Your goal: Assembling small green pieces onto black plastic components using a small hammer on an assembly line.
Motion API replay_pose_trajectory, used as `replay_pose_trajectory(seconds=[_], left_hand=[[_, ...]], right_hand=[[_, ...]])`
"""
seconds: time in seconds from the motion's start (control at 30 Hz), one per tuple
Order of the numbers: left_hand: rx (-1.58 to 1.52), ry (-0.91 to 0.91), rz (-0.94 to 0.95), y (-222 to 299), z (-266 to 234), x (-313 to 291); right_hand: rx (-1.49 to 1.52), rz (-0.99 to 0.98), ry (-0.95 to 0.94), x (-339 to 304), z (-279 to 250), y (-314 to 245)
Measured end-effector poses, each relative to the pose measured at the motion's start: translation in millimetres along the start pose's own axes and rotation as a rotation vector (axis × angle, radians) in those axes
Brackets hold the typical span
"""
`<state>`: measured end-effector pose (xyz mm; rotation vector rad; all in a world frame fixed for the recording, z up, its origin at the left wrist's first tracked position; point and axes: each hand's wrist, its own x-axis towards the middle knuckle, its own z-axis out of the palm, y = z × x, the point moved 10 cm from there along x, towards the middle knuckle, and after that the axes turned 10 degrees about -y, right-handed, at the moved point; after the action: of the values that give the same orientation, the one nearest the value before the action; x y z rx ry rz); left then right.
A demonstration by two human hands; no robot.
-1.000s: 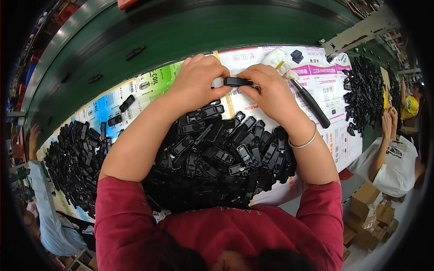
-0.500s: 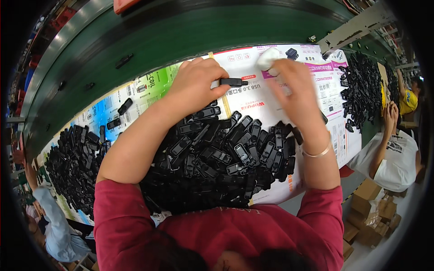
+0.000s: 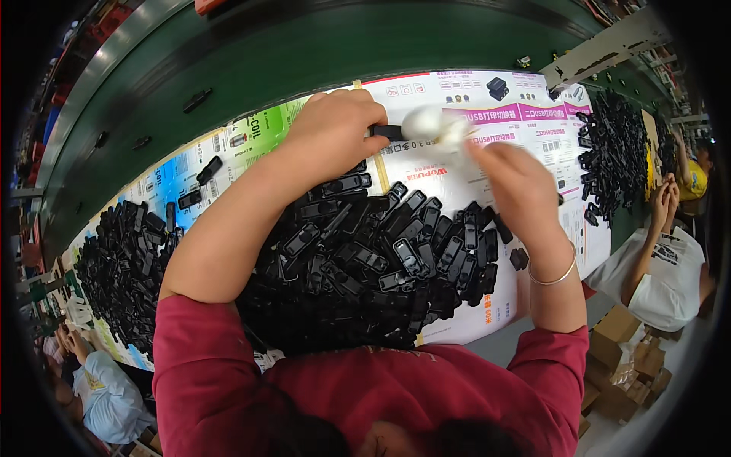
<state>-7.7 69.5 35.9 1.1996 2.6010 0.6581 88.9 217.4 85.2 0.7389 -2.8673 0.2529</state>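
In my left hand (image 3: 335, 128) is a small black oblong plastic piece (image 3: 389, 132), gripped between thumb and fingers above the printed sheet. My right hand (image 3: 521, 183), with a bracelet on its wrist, has its fingers closed on a white wad (image 3: 428, 126), soft like cotton or cloth and blurred by motion. The wad touches or covers the right end of the black piece, so that end is hidden. Below both hands, close to my body, lies a large heap of similar black pieces (image 3: 358, 266).
Glossy printed sheets (image 3: 426, 175) cover the work surface. A second heap of black pieces (image 3: 126, 266) lies at left, another (image 3: 613, 160) at right. Beyond runs a green belt (image 3: 251, 57) with a few loose pieces. Co-workers (image 3: 659, 259) sit on both sides; cartons (image 3: 620, 335) stand lower right.
The white wad has moved left and down from beside the black piece onto its end. My right hand has shifted slightly right and down. My left hand keeps its hold.
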Motion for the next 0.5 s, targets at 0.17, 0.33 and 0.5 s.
replay_pose_trajectory(seconds=[0.17,0.33,0.5], left_hand=[[0.036,0.036,0.018,3.3,1.3,-1.0],[0.088,0.004,-0.009,2.4,2.9,-3.1],[0.115,0.152,-0.174,-42.1,-35.8,-13.4]], right_hand=[[0.304,0.159,0.299,-17.2,-9.4,23.4],[0.256,0.153,-0.066,1.4,22.9,16.8],[0.056,0.274,0.148,-23.6,19.9,64.8]])
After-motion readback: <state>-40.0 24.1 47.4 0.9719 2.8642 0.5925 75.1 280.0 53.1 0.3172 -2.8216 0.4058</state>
